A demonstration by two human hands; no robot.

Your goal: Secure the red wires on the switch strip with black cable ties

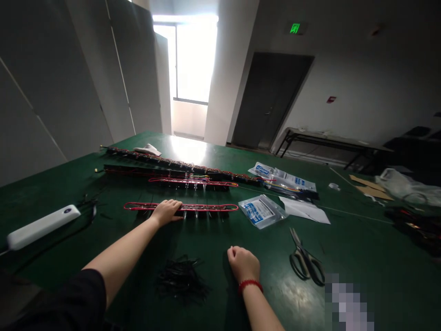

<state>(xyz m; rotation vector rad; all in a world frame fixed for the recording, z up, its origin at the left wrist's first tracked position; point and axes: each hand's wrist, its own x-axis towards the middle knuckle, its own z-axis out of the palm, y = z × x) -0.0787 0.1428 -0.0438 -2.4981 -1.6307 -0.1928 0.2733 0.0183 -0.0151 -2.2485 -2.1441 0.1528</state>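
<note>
My left hand (167,211) is closed over a long flat bundle of red wire (203,207), left of its middle. Thin black and clear strands hang from the bundle, which has looped ends. My right hand (244,263) forms a fist low over the table's near middle, a red bracelet on its wrist; nothing sticks out of it. Between the two forearms lies a heap of thin black strips, perhaps cable ties (182,278). Just beyond the held bundle lies a similar red wire bundle (193,182).
Long wired strips (172,162) stretch across the green table (113,257). Scissors (305,259), a labelled plastic bag (262,211) and white paper (305,210) lie to the right. A white elongated device (43,227) sits at left, near dark cords.
</note>
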